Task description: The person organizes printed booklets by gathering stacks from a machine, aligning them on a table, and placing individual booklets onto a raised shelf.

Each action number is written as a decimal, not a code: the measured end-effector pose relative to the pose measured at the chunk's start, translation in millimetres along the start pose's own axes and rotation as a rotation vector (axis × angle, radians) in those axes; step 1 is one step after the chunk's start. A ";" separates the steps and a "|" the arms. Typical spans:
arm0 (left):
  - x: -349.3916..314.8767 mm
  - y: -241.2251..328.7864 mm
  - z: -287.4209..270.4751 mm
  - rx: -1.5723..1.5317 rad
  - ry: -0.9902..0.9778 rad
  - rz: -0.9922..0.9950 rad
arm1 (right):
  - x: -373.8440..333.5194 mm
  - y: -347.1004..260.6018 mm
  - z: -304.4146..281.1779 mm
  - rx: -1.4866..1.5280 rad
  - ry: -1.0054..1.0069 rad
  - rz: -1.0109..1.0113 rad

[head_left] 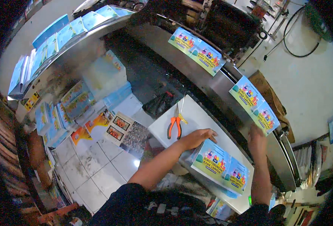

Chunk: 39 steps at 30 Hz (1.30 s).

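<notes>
My left hand (197, 138) rests at the far left edge of a stack of blue and yellow printed booklets (215, 160). Its fingers are stretched out and hold nothing I can see. My right hand (257, 137) reaches up to the lower edge of a matching printed booklet (255, 103) lying over a long metal rail. That hand is smeared and its fingertips are hidden, so its grip does not show. Pliers with orange handles (174, 125) lie beyond my left hand on the pale board (159, 124) under the stack, beside a thin yellow-handled tool (182, 117).
Another printed booklet (197, 51) straddles the metal rail (226, 88) farther up, near dark machinery (228, 26). At upper left, a curved tray (79, 37) carries several blue booklets. More booklet piles (55, 116) stand on the tiled floor (110, 180). A black cable (287, 37) hangs at upper right.
</notes>
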<state>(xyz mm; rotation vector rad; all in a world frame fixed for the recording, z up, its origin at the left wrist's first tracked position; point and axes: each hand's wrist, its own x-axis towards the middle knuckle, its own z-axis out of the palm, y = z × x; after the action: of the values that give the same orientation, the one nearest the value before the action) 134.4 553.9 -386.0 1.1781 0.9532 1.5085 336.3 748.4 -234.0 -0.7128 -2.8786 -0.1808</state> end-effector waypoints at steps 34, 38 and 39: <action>-3.6 8.4 0.9 -0.093 0.061 -0.053 | -13.9 50.5 -96.2 0.087 0.058 0.174; 0.2 13.0 2.7 -0.096 0.025 -0.062 | 46.5 77.7 -124.3 -0.055 0.657 0.129; -0.3 13.9 1.9 -0.089 0.030 -0.063 | 62.4 90.4 -104.3 0.044 0.619 0.202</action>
<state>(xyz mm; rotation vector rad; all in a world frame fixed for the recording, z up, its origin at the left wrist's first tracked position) 133.3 550.4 -372.5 1.0551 0.9256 1.5064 338.8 839.5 -113.0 -0.7694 -2.2061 -0.2570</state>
